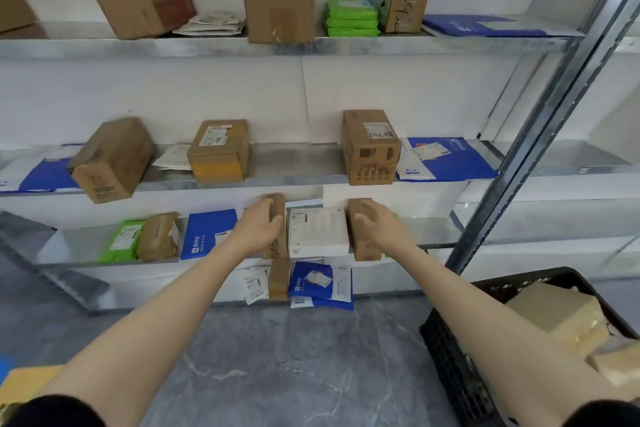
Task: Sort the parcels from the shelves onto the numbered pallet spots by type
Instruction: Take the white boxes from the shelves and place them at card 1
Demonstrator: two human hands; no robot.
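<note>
As far as I can see from my end, left hand (260, 222) is wrapped round a narrow brown box (280, 243) on the third shelf (79, 245) down, right hand (376, 224) grips a second brown box (365, 249), white parcel (318, 230) sitting between them.

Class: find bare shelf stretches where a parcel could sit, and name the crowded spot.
Middle shelf: bare between the labelled carton and the tall carton. Third shelf: bare left of the green mailer. Crowded: white parcel between cartons gripped by left hand and right hand.
</note>
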